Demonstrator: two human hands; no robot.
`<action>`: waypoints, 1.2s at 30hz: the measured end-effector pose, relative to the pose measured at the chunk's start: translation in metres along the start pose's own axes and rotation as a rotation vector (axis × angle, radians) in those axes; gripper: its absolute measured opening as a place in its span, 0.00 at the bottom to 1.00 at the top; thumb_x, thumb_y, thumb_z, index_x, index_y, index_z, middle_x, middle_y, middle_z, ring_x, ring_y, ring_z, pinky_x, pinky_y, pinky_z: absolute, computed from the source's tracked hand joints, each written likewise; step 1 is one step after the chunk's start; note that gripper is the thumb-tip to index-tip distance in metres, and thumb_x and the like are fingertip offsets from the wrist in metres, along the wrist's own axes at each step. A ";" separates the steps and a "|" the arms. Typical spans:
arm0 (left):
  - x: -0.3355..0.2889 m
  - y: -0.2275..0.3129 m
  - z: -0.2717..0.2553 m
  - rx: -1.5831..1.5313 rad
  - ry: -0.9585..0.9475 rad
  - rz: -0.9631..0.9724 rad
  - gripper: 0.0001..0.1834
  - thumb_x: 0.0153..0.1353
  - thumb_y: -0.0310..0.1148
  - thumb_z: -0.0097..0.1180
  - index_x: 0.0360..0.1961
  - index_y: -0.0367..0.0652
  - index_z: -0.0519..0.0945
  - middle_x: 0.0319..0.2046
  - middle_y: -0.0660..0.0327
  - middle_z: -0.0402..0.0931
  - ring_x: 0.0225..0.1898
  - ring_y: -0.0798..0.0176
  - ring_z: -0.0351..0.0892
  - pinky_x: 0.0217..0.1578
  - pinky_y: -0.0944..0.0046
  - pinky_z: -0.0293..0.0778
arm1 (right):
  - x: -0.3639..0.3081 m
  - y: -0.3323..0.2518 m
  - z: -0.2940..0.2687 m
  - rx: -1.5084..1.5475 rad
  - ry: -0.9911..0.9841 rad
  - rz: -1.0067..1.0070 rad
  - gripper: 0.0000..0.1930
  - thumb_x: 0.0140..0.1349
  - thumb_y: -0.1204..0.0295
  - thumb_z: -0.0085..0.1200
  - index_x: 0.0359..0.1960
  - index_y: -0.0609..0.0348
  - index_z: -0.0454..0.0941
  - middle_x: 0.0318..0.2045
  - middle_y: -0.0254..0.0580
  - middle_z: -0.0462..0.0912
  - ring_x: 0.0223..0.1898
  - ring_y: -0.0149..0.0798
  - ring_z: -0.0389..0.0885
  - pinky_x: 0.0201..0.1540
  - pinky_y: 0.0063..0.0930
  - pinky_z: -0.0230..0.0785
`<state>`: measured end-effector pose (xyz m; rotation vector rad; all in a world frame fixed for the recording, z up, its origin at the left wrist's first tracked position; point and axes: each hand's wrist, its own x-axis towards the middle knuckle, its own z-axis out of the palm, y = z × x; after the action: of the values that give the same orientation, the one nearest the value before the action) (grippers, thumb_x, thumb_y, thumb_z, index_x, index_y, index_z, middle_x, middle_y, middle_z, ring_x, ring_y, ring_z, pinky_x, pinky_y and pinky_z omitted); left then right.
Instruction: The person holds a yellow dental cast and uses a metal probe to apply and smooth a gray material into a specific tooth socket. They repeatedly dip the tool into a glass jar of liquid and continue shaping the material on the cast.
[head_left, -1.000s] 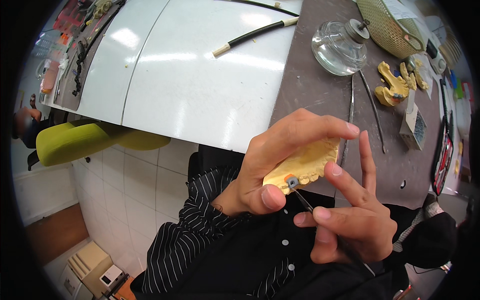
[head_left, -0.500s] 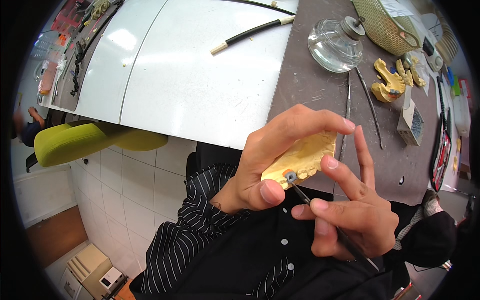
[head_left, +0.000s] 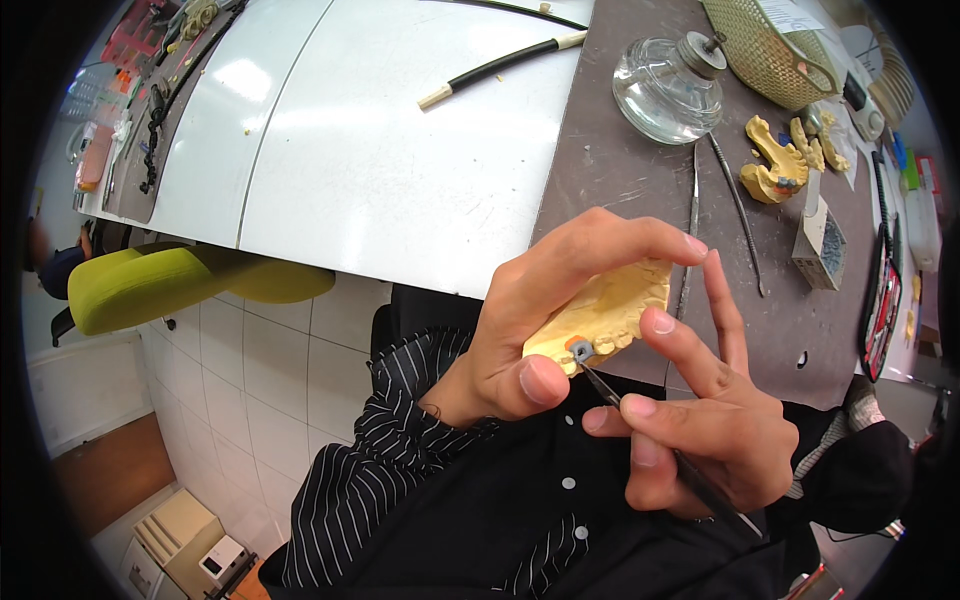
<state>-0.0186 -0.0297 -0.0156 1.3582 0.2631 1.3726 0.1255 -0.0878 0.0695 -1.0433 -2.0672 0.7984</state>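
Note:
My left hand [head_left: 540,300] grips a yellow dental cast [head_left: 590,305] between thumb and fingers, its row of teeth turned toward me. One tooth carries a grey wax crown [head_left: 581,350] with a small orange patch beside it. In my right hand [head_left: 715,430] is a slim dark carving tool [head_left: 700,482], pinched between thumb and fingers. The tool's tip meets the grey crown or sits right at its edge; I cannot tell which. My right hand's upper fingers reach to the cast's far end, close to my left fingertips.
A glass spirit burner [head_left: 668,90] stands at the far right by a woven basket [head_left: 775,50]. Nearer lie another yellow cast [head_left: 775,165], a small box [head_left: 820,245] and two metal instruments [head_left: 738,210]. A black tube [head_left: 505,68] rests on the white table; a green chair [head_left: 190,283] is left.
The tool's tip has shifted very slightly at the grey crown. Both hands otherwise keep their hold and place.

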 end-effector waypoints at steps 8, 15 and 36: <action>-0.002 0.001 0.001 -0.030 0.017 -0.028 0.50 0.50 0.73 0.35 0.49 0.30 0.68 0.41 0.52 0.69 0.35 0.65 0.70 0.34 0.67 0.67 | 0.002 -0.002 -0.002 0.000 -0.032 0.014 0.15 0.46 0.84 0.44 0.37 0.56 0.72 0.23 0.38 0.83 0.58 0.42 0.67 0.59 0.70 0.36; -0.001 0.004 0.001 -0.018 0.018 -0.081 0.50 0.50 0.73 0.35 0.49 0.30 0.68 0.39 0.53 0.69 0.35 0.65 0.69 0.33 0.68 0.66 | 0.001 -0.004 -0.002 -0.027 -0.035 0.032 0.16 0.45 0.85 0.45 0.37 0.55 0.72 0.24 0.38 0.83 0.58 0.41 0.67 0.59 0.70 0.36; -0.001 0.001 0.001 -0.035 0.010 -0.047 0.52 0.48 0.75 0.33 0.48 0.29 0.69 0.37 0.53 0.69 0.34 0.65 0.70 0.34 0.67 0.67 | 0.001 -0.005 -0.008 -0.066 -0.091 0.042 0.17 0.44 0.85 0.46 0.38 0.54 0.72 0.25 0.34 0.83 0.57 0.40 0.68 0.58 0.71 0.39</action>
<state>-0.0188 -0.0313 -0.0157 1.3089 0.2744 1.3391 0.1293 -0.0872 0.0782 -1.1075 -2.1681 0.8174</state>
